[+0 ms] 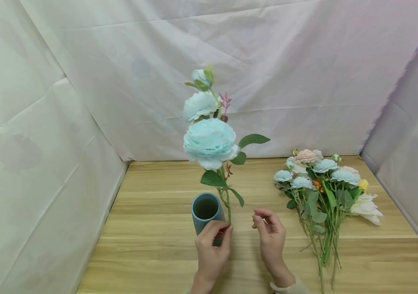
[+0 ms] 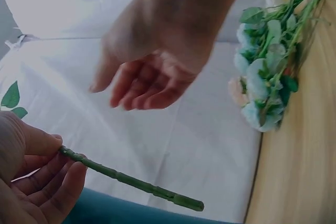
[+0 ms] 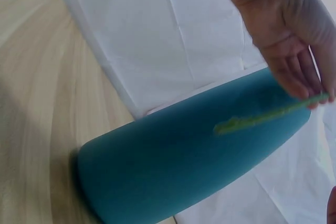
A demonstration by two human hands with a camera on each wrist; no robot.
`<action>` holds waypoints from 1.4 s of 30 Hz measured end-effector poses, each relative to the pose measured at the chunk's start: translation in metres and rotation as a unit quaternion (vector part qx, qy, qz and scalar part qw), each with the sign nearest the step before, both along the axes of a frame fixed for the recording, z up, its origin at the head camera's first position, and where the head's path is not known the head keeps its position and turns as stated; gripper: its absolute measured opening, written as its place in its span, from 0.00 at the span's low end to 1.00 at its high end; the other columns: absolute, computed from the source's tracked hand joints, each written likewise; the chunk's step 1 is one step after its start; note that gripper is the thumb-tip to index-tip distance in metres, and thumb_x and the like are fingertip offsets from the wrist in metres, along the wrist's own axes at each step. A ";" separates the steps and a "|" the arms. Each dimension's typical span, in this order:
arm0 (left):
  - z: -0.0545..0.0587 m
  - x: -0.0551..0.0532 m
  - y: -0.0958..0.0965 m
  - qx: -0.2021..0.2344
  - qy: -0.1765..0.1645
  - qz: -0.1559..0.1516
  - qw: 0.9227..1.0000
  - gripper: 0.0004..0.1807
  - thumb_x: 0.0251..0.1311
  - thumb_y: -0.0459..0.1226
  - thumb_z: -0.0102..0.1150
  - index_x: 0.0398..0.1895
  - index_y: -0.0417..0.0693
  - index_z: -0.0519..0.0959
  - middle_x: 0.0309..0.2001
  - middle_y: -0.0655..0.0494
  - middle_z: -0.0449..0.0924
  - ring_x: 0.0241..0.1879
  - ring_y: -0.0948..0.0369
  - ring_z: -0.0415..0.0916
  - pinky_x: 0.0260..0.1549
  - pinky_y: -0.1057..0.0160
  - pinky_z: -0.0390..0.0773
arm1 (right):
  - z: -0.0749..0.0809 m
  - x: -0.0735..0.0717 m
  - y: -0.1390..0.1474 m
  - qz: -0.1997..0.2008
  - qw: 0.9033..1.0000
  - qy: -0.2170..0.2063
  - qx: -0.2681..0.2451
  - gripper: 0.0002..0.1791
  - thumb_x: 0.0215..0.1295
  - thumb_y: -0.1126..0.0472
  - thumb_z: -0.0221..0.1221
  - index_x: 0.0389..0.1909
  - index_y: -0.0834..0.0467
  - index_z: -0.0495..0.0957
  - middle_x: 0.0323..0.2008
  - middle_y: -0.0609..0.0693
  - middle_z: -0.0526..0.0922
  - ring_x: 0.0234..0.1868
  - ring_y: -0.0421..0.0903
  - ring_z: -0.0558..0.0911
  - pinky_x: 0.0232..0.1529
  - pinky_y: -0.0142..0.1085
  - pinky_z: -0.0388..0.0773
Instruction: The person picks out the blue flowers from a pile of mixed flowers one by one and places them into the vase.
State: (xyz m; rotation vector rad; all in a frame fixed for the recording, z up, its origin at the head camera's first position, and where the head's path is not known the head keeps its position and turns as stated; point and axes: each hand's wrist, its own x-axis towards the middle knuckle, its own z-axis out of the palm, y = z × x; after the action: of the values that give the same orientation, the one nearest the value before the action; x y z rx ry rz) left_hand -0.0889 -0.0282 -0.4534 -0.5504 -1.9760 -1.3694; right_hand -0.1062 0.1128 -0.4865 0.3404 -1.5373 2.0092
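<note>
My left hand [image 1: 212, 247] pinches the green stem [image 2: 131, 181] of an artificial flower between thumb and fingers, with the cut end sticking out below the grip. Above the hand rise the flower's pale blue blooms [image 1: 210, 143], a bud and several leaves, all upright. A teal vase [image 3: 194, 150] stands just to the left of the stem, its round mouth open at the top; the left hand overlaps its lower part in the head view. My right hand [image 1: 272, 239] hovers to the right of the stem with loosely bent fingers and holds nothing.
A bunch of artificial flowers [image 1: 324, 175] lies on the wooden table [image 1: 150, 245] at the right, blooms away from me and stems toward the front edge. White cloth [image 1: 286, 81] closes off the back and both sides.
</note>
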 end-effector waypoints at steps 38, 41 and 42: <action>0.101 -0.023 -0.043 0.082 0.009 -0.006 0.997 0.09 0.47 0.17 0.60 0.30 0.34 0.81 0.27 0.46 0.79 0.25 0.61 0.77 0.23 0.69 0.79 | -0.028 0.001 0.025 -0.041 0.997 -0.064 -0.028 0.07 0.58 0.82 0.53 0.37 0.76 0.74 0.33 0.52 0.79 0.35 0.40 0.76 0.31 0.24 0.75; 0.102 -0.024 -0.043 0.082 0.006 0.004 0.997 0.08 0.48 0.18 0.61 0.31 0.34 0.81 0.28 0.46 0.80 0.26 0.61 0.77 0.24 0.69 0.79 | -0.030 0.000 0.029 -0.052 0.996 -0.073 -0.029 0.06 0.58 0.81 0.54 0.37 0.74 0.75 0.33 0.54 0.79 0.35 0.40 0.76 0.32 0.24 0.76; 0.102 -0.025 -0.043 0.081 0.006 0.007 0.997 0.07 0.49 0.19 0.61 0.31 0.34 0.81 0.28 0.45 0.80 0.27 0.61 0.77 0.24 0.69 0.79 | -0.030 0.001 0.030 -0.055 0.995 -0.077 -0.030 0.06 0.58 0.80 0.55 0.37 0.74 0.75 0.33 0.55 0.79 0.35 0.40 0.76 0.32 0.24 0.76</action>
State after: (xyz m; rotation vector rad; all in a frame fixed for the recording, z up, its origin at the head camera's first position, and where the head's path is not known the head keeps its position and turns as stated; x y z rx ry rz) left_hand -0.1140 -0.0712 -0.3511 -0.4672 -1.8347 -1.4981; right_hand -0.1055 0.1431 -0.5162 0.0759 -1.5475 2.0292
